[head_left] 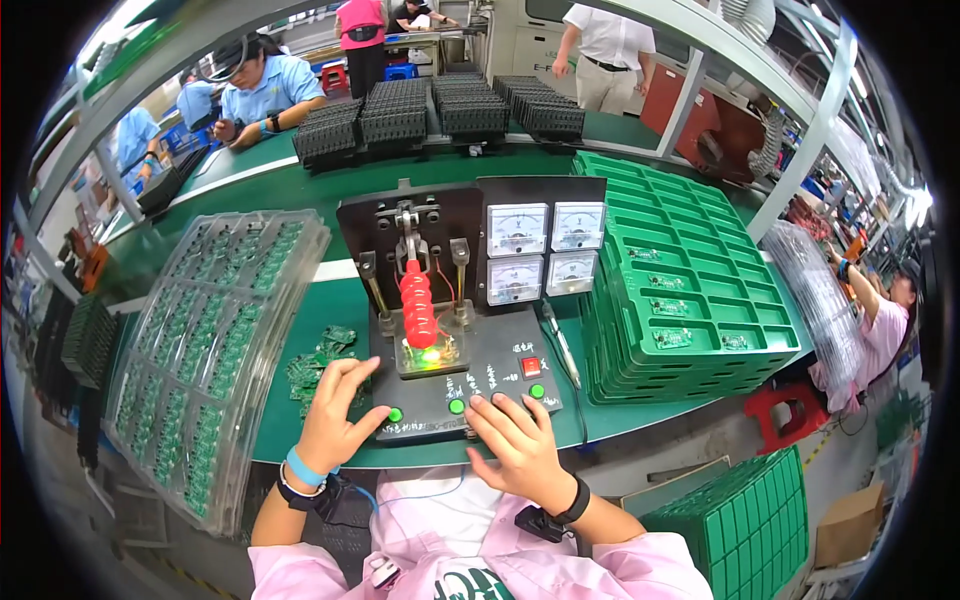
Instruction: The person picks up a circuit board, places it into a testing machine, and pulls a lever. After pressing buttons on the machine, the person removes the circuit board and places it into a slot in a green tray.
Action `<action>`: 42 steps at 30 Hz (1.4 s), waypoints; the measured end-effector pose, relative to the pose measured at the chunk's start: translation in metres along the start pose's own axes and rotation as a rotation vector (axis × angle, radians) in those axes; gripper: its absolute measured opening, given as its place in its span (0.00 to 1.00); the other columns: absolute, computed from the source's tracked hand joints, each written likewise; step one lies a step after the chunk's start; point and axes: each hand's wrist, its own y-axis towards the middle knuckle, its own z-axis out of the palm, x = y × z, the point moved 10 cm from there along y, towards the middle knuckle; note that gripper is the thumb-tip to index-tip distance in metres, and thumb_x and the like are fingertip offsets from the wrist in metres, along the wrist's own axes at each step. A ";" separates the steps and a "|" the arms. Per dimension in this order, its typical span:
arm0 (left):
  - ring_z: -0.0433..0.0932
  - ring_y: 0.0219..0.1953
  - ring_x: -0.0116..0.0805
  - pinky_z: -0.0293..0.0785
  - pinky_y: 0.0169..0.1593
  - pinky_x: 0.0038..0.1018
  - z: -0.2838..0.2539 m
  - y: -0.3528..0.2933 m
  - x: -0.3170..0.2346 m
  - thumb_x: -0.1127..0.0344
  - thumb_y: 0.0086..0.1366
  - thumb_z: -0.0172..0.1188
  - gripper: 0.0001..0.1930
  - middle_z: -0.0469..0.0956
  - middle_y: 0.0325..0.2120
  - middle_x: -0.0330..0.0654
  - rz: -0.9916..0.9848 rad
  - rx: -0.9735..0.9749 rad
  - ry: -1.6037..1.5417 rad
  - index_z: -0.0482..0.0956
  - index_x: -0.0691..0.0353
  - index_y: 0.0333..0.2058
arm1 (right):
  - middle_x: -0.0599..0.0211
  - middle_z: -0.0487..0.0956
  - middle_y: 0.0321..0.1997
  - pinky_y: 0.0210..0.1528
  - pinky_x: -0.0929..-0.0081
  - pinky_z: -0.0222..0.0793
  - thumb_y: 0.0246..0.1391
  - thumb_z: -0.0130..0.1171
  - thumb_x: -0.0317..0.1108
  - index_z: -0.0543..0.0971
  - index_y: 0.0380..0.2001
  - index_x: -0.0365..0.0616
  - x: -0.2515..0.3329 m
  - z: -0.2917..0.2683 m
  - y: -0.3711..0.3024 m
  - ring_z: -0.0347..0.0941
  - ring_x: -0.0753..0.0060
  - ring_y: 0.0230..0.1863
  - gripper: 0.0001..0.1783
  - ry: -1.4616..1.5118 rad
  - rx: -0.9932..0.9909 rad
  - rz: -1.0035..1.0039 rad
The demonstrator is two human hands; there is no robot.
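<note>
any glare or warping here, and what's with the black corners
In the head view, the green table has a bowed front edge, and black corners surround the fisheye circle; in the head view, a yellow-green glow shows on the black test box below the red handle; in the head view, a lamp flares white near the right rim.

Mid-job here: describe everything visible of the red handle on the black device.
The red handle is glossy, thick and ribbed along its length, plastic or rubber by its look. Its upper end joins a metal linkage on the black upright panel. It points downward, its lower end near the clear fixture, where a yellow-green light glows; whether they touch, I can't tell. Neither the left grip nor the right grip touches it.
</note>
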 end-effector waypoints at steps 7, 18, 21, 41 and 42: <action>0.69 0.43 0.44 0.68 0.49 0.38 -0.009 0.032 -0.014 0.47 0.44 0.75 0.46 0.68 0.38 0.44 0.098 0.050 0.056 0.68 0.55 0.62 | 0.72 0.75 0.60 0.62 0.57 0.57 0.45 0.63 0.36 0.78 0.53 0.51 -0.001 0.002 -0.001 0.70 0.67 0.58 0.27 0.006 -0.026 -0.005; 0.68 0.41 0.44 0.66 0.48 0.37 0.007 0.043 -0.013 0.44 0.41 0.75 0.48 0.68 0.38 0.42 0.078 0.261 0.151 0.68 0.52 0.62 | 0.64 0.79 0.52 0.56 0.59 0.65 0.44 0.65 0.32 0.79 0.41 0.43 0.005 0.000 0.051 0.73 0.63 0.55 0.17 0.139 0.261 -0.165; 0.69 0.43 0.45 0.67 0.49 0.38 0.011 0.042 -0.008 0.43 0.41 0.75 0.48 0.69 0.40 0.43 0.110 0.230 0.126 0.68 0.53 0.61 | 0.61 0.76 0.58 0.63 0.54 0.60 0.47 0.64 0.32 0.78 0.45 0.42 0.045 -0.066 0.118 0.72 0.61 0.58 0.19 0.206 -0.096 -0.553; 0.77 0.46 0.52 0.73 0.48 0.40 -0.021 0.054 0.082 0.73 0.59 0.60 0.12 0.79 0.45 0.48 0.020 0.133 0.331 0.80 0.63 0.42 | 0.64 0.74 0.31 0.32 0.75 0.67 0.47 0.66 0.31 0.78 0.37 0.38 -0.065 0.041 0.107 0.70 0.74 0.29 0.14 0.534 0.353 0.309; 0.78 0.45 0.53 0.74 0.48 0.40 -0.016 0.058 0.082 0.73 0.58 0.60 0.12 0.79 0.44 0.48 0.061 0.158 0.302 0.80 0.63 0.42 | 0.64 0.73 0.30 0.32 0.75 0.66 0.46 0.68 0.33 0.79 0.38 0.38 -0.067 0.046 0.107 0.70 0.73 0.28 0.15 0.551 0.385 0.371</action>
